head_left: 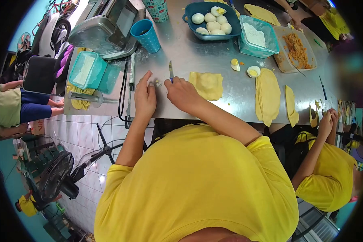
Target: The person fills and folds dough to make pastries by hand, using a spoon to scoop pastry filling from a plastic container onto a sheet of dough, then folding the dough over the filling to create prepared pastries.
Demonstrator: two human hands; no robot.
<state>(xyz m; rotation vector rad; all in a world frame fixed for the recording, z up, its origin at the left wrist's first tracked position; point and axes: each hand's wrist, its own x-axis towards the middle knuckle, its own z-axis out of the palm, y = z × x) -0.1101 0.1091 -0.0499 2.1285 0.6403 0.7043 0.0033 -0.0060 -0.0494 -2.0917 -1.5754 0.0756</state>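
My right hand (pixel 182 94) is closed around a small knife (pixel 171 71), its blade pointing away from me over the metal table. My left hand (pixel 145 97) rests on its edge at the table, fingers stretched out and nothing in it. Between my hands lie small whitish scraps (pixel 157 83). Just right of my right hand sits a square dough parcel (pixel 206 85), bulging in the middle. Farther right are a stack of oval dough sheets (pixel 267 97) and a narrow dough strip (pixel 291 105). Beyond them lie a cut egg piece (pixel 235 64) and an egg half (pixel 253 71).
A blue bowl (pixel 186 29) holds several peeled eggs. Flour tubs (pixel 259 49), a box of orange filling (pixel 283 67), a blue cup (pixel 148 39) and a metal dough roller machine (pixel 105 34) stand around. A co-worker (pixel 324 169) sits at right; a fan (pixel 58 175) stands left.
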